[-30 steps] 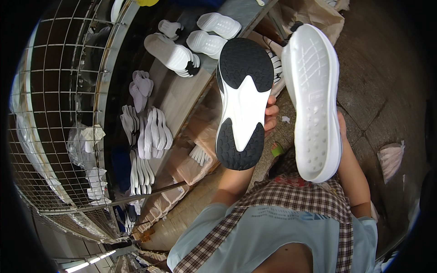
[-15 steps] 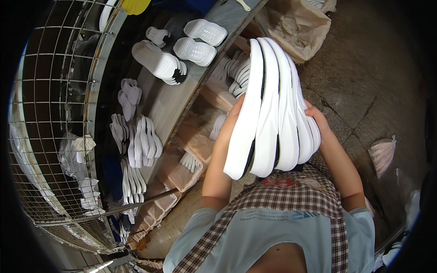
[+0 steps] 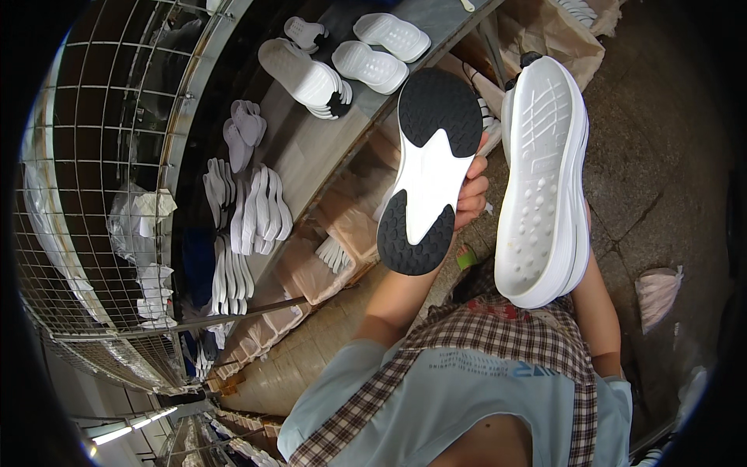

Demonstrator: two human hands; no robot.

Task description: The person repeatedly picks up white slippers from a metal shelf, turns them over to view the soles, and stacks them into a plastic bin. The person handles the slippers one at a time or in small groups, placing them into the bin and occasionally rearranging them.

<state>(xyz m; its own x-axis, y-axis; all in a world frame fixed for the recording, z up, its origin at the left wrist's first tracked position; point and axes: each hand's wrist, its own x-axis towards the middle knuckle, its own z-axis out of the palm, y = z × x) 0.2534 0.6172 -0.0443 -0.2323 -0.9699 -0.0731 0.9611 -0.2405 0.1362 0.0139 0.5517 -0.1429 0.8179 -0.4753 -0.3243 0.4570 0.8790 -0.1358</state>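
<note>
My left hand [image 3: 473, 191] grips a shoe sole [image 3: 426, 175] by its side, fingers curled round the edge. Its underside faces up: white in the middle, black textured tread at both ends. To the right, a small stack of white shoe soles [image 3: 537, 194] stands tilted, its hollow dimpled inner side showing. My right forearm [image 3: 595, 311] runs up behind that stack and supports it; the right hand's fingers are hidden. A gap separates the sole on the left from the stack.
White soles lie in pairs and piles on the long bench [image 3: 303, 156] at left, among them a stack [image 3: 303, 78] with black tread. Wire mesh [image 3: 93, 194] borders the far left. Lined crates [image 3: 311, 272] sit below the bench; a pinkish bundle [image 3: 659, 300] lies on the floor.
The fanned stack of soles, held between both hands before, is now split. One sole is turned tread-up in my left hand; the others are on the right, inner side showing.
</note>
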